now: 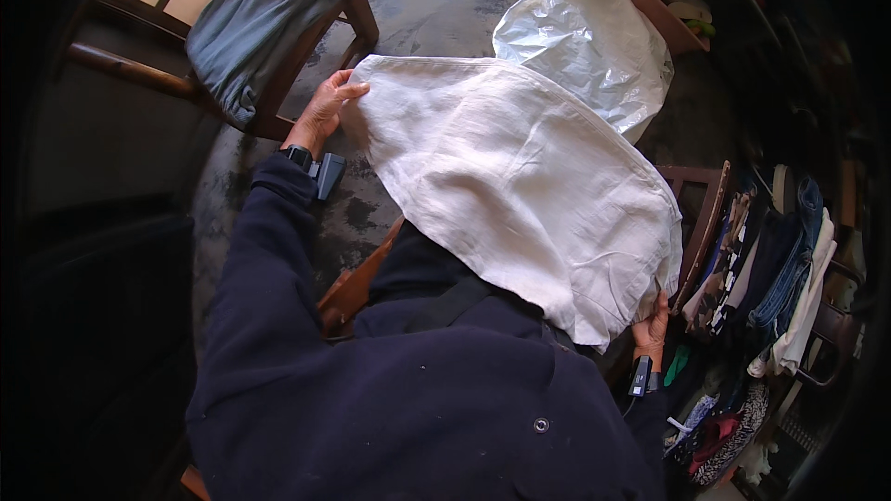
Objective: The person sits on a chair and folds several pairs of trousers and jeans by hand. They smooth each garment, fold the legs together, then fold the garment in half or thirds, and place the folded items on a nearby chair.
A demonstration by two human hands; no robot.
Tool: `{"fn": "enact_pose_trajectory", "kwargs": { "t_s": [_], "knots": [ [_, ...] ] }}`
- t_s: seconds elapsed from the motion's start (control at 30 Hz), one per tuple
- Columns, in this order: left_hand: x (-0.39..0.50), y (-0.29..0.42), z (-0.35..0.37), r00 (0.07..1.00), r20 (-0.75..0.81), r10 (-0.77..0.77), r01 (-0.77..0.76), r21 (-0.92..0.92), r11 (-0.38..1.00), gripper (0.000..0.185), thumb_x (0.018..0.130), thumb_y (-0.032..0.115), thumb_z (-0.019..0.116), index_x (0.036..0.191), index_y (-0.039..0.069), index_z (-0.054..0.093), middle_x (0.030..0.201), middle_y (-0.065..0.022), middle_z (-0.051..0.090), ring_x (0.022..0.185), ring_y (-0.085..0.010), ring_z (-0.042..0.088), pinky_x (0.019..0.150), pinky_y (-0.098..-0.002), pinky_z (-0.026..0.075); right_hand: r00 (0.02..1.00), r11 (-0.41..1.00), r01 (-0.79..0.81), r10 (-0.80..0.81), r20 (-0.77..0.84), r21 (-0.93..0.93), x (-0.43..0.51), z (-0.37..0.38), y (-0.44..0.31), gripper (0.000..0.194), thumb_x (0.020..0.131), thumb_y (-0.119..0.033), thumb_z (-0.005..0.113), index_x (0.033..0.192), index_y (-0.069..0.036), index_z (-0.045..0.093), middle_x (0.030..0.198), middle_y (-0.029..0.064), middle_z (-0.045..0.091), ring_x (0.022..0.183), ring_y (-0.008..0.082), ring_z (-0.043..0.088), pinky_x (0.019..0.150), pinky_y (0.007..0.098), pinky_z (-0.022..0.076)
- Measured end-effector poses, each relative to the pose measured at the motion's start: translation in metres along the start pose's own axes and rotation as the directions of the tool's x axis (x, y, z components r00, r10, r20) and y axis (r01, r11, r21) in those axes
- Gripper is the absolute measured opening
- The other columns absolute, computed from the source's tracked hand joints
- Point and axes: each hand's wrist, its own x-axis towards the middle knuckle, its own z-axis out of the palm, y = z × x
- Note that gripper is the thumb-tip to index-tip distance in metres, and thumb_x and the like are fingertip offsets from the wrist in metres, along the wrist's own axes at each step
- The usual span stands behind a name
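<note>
A white cloth garment [515, 181], perhaps folded trousers, is spread out in front of me, over my lap and above the floor. My left hand [326, 108] pinches its upper left corner between thumb and fingers. At the far right end, my right hand [651, 327] grips the lower edge, with some of its fingers hidden by the fabric. Soft creases run across the middle of the cloth, and its near edge sags toward my dark jacket. Each wrist wears a strapped device.
Folded grey-blue trousers [264, 28] lie on a wooden chair [355, 7] at upper left. Behind the cloth stands a white plastic bag [585, 42], beside a pink bin [672, 14]. Several garments, including jeans [783, 278], hang at right near a brown wooden chair [710, 223].
</note>
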Motion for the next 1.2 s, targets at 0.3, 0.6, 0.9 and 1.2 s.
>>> {"fn": "enact_pose_trajectory", "kwargs": {
  "t_s": [0.3,0.6,0.9,1.2],
  "knots": [
    [-0.005,-0.002,0.002,0.991,0.134,0.027,0.001,-0.2,0.98,0.021,0.08,0.016,0.071,0.098,0.009,0.064,0.089,0.002,0.064,0.085,-0.0092,0.057,0.084,-0.0238,0.041,0.991,0.994,-0.106,0.103,-0.081,-0.029,-0.016,0.004,-0.006,0.068,0.071,-0.03,0.076,0.127,-0.003,0.049,0.124,0.0078,0.056,0.114,0.0243,0.052,0.102,0.0398,0.0382],
    [-0.004,-0.037,0.038,0.951,0.301,0.074,0.014,-0.282,0.959,0.012,0.087,0.015,0.062,0.097,0.009,0.06,0.088,0.0057,0.06,0.081,-0.0057,0.057,0.074,-0.0216,0.047,0.984,0.882,-0.062,-0.025,-0.177,-0.468,-0.015,0.004,0.0,0.037,0.077,-0.022,0.065,0.111,-0.007,0.059,0.096,0.0005,0.063,0.083,0.0155,0.06,0.067,0.0298,0.0448],
    [-0.013,-0.085,0.086,0.831,0.509,-0.225,0.296,-0.062,0.953,0.039,0.085,0.015,0.061,0.122,0.005,0.054,0.115,-0.0052,0.06,0.1,-0.0172,0.057,0.088,-0.034,0.044,0.996,0.985,0.036,-0.049,-0.072,-0.17,0.007,-0.025,-0.003,0.058,0.069,-0.014,0.07,0.123,-0.007,0.052,0.113,0.0072,0.061,0.103,0.0293,0.058,0.095,0.0435,0.0446],
    [-0.034,-0.076,0.046,0.941,0.223,-0.256,0.252,0.047,0.967,0.027,0.078,0.016,0.071,0.098,-0.002,0.066,0.089,-0.0058,0.067,0.077,-0.0165,0.062,0.075,-0.0309,0.048,0.993,0.984,0.048,-0.066,-0.099,-0.17,0.01,-0.026,-0.014,0.054,0.078,-0.035,0.072,0.12,-0.005,0.053,0.114,0.009,0.061,0.103,0.0277,0.059,0.094,0.0425,0.0448]
  ]
}}
